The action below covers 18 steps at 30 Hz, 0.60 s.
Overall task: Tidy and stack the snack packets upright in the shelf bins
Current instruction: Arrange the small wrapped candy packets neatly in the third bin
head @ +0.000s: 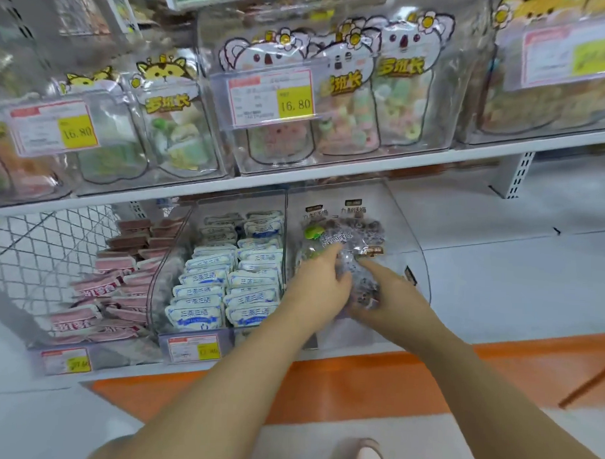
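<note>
Clear plastic packet of dark plums (353,246), inside the clear plastic bin (409,229), is gripped by left hand (321,281) at 9 o'clock and right hand (384,290) at 5 o'clock. It should be stood upright before release.

A shop: price tags (271,97) front shelf bins (224,278) of snack packets (203,287).

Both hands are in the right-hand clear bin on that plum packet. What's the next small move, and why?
Probably tip the clear packet of dark plums upright against the two packets standing at the rear of the clear plastic bin. It lies tilted between the left hand and right hand, while the neighbouring white packets already stand in rows.
</note>
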Each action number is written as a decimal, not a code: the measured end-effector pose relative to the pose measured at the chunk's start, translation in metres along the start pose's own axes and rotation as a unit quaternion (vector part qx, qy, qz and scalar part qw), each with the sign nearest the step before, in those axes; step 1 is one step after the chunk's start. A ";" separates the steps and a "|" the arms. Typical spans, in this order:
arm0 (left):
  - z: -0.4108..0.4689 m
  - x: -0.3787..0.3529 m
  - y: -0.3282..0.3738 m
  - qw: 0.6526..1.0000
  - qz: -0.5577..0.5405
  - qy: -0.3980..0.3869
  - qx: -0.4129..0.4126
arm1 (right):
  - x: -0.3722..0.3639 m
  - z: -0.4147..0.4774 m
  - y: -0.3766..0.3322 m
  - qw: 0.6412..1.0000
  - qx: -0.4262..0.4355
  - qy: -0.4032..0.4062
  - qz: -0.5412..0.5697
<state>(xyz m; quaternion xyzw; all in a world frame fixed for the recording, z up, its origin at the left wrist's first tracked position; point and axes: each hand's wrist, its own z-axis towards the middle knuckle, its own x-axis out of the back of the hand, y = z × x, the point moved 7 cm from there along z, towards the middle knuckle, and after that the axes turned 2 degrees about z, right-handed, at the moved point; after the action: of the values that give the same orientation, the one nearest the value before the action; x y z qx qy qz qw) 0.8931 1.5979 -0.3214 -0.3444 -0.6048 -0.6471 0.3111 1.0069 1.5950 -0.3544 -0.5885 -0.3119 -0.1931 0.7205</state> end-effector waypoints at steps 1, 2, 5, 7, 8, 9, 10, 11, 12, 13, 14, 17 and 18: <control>0.002 -0.001 0.000 0.998 -0.061 -0.001 0.013 | -0.002 -0.003 0.000 1.000 0.009 -0.010 0.003; 0.003 -0.001 0.000 0.992 -0.125 -0.002 0.028 | -0.003 -0.006 0.001 1.000 0.007 -0.014 0.005; 0.002 -0.006 0.002 0.966 -0.252 -0.017 0.059 | 0.000 -0.012 0.005 0.999 -0.004 0.021 0.024; -0.003 -0.010 0.008 0.950 -0.303 -0.041 0.061 | 0.006 -0.016 0.005 0.998 -0.002 0.058 0.018; -0.006 -0.011 0.011 0.943 -0.322 -0.053 0.058 | 0.011 -0.018 0.005 0.997 0.001 0.077 0.017; -0.007 -0.011 0.014 0.943 -0.323 -0.062 0.049 | 0.017 -0.022 0.004 0.995 0.006 0.101 0.021; -0.007 -0.010 0.016 0.949 -0.307 -0.064 0.031 | 0.024 -0.025 0.003 0.991 0.009 0.128 0.033; -0.006 -0.007 0.017 0.956 -0.289 -0.059 0.009 | 0.032 -0.029 0.002 0.987 0.012 0.156 0.047; -0.005 -0.002 0.017 0.960 -0.276 -0.045 -0.012 | 0.040 -0.032 0.001 0.981 0.010 0.184 0.065; -0.005 0.004 0.016 0.963 -0.268 -0.026 -0.027 | 0.048 -0.035 -0.001 0.973 0.006 0.213 0.092; -0.006 0.011 0.014 0.964 -0.263 0.000 -0.037 | 0.056 -0.038 -0.003 0.963 0.000 0.236 0.130; -0.010 0.025 0.002 0.955 -0.290 0.046 -0.043 | 0.063 -0.040 -0.014 0.929 -0.004 0.229 0.289; -0.011 0.024 -0.001 0.945 -0.323 0.031 -0.034 | 0.059 -0.039 -0.021 0.922 -0.003 0.208 0.327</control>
<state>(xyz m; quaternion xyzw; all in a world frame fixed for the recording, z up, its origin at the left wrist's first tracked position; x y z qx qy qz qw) 0.8778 1.5875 -0.3021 -0.1206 -0.6513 -0.7434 0.0922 1.0451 1.5580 -0.3037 -0.6060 0.0555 -0.0658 0.7908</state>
